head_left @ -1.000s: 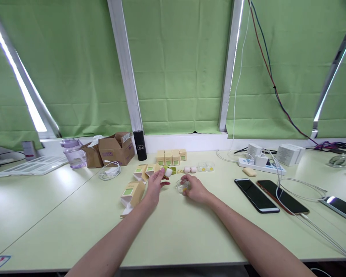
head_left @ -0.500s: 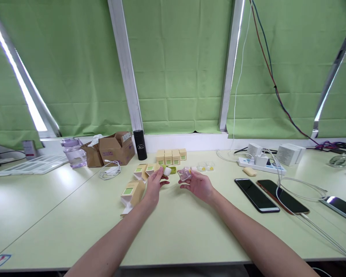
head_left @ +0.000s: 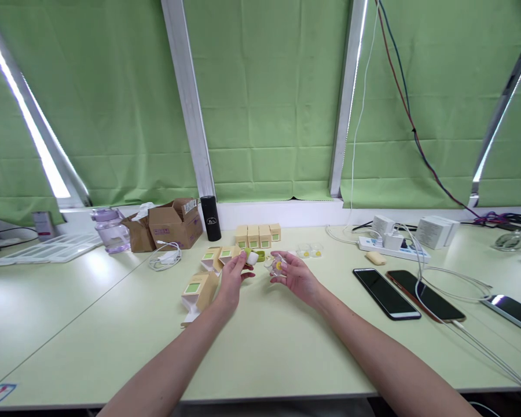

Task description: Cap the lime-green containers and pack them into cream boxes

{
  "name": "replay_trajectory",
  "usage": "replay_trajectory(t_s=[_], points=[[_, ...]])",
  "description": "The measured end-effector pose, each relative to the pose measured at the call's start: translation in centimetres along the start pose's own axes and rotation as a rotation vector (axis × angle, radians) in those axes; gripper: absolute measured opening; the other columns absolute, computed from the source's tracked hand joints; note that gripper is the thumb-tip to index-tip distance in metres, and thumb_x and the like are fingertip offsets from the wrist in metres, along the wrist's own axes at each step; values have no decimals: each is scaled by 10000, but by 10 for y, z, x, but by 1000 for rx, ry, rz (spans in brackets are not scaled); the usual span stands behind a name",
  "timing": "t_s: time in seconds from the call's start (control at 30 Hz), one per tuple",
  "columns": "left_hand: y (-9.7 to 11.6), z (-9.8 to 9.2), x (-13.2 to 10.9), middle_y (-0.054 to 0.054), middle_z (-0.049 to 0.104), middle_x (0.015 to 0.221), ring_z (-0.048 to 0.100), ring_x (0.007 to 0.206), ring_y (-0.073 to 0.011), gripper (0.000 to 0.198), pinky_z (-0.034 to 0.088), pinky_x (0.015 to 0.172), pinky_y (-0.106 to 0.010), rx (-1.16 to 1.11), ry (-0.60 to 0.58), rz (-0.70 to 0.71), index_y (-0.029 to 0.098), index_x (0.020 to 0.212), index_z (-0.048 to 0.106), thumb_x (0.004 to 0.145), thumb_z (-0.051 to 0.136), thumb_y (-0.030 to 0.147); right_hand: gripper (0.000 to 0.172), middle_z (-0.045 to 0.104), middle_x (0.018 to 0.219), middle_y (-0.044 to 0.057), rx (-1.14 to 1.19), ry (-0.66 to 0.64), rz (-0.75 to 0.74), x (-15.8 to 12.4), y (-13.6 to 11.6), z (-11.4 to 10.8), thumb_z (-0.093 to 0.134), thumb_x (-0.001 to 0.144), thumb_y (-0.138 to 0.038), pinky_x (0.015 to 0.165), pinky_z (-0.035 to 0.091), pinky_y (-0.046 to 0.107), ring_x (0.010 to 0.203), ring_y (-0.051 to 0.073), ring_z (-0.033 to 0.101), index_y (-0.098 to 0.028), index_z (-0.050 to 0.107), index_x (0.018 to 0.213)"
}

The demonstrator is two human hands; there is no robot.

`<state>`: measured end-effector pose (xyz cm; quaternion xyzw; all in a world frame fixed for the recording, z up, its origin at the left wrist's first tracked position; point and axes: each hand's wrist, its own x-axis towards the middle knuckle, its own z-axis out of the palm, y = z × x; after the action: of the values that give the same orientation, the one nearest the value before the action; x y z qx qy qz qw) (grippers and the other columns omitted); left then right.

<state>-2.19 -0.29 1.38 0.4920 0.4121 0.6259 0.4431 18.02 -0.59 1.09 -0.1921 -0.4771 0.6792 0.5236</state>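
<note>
My left hand (head_left: 232,280) is raised over the pale green table (head_left: 260,347), its fingers pinched on a small white case (head_left: 252,258) with a green part beside it. My right hand (head_left: 297,277) holds a small clear plastic shell (head_left: 276,265) with a yellow piece inside, just right of the white case. The two hands are a few centimetres apart. Behind them stands a row of small yellow boxes (head_left: 258,236), and several open yellow boxes (head_left: 219,256) lie to the left, one (head_left: 198,291) nearer me. Two clear shells (head_left: 309,251) rest on the table beyond my right hand.
At the back left are a brown cardboard box (head_left: 173,223), a purple bottle (head_left: 110,229), a black cylinder (head_left: 211,218) and a white cable (head_left: 165,259). To the right lie two dark phones (head_left: 386,293), a power strip (head_left: 393,246), white boxes (head_left: 436,230) and trailing cables (head_left: 455,284).
My right hand lifted the clear shell off the table and brought it up toward the white case in my left hand. My left hand has barely moved.
</note>
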Motion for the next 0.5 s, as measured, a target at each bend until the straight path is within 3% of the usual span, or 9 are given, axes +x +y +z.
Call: replay_trajectory(t_s=[0.33, 0.5], points=[[2, 2, -1, -89, 694, 980, 610, 817, -195, 463, 592, 677, -310, 11, 8, 3, 205, 867, 697, 798, 714, 663, 615, 607, 1027, 16, -265, 171, -88, 14, 22, -13, 938, 559, -280, 594, 533, 283, 764, 145, 602, -254, 642, 1097], [5, 4, -4, -80, 674, 959, 602, 840, -182, 465, 589, 673, -283, -8, -6, 12, 178, 868, 707, 792, 741, 636, 559, 623, 1014, 32, -331, 180, -100, 14, 22, -13, 926, 568, -285, 616, 566, 299, 849, 184, 611, -242, 656, 1056]])
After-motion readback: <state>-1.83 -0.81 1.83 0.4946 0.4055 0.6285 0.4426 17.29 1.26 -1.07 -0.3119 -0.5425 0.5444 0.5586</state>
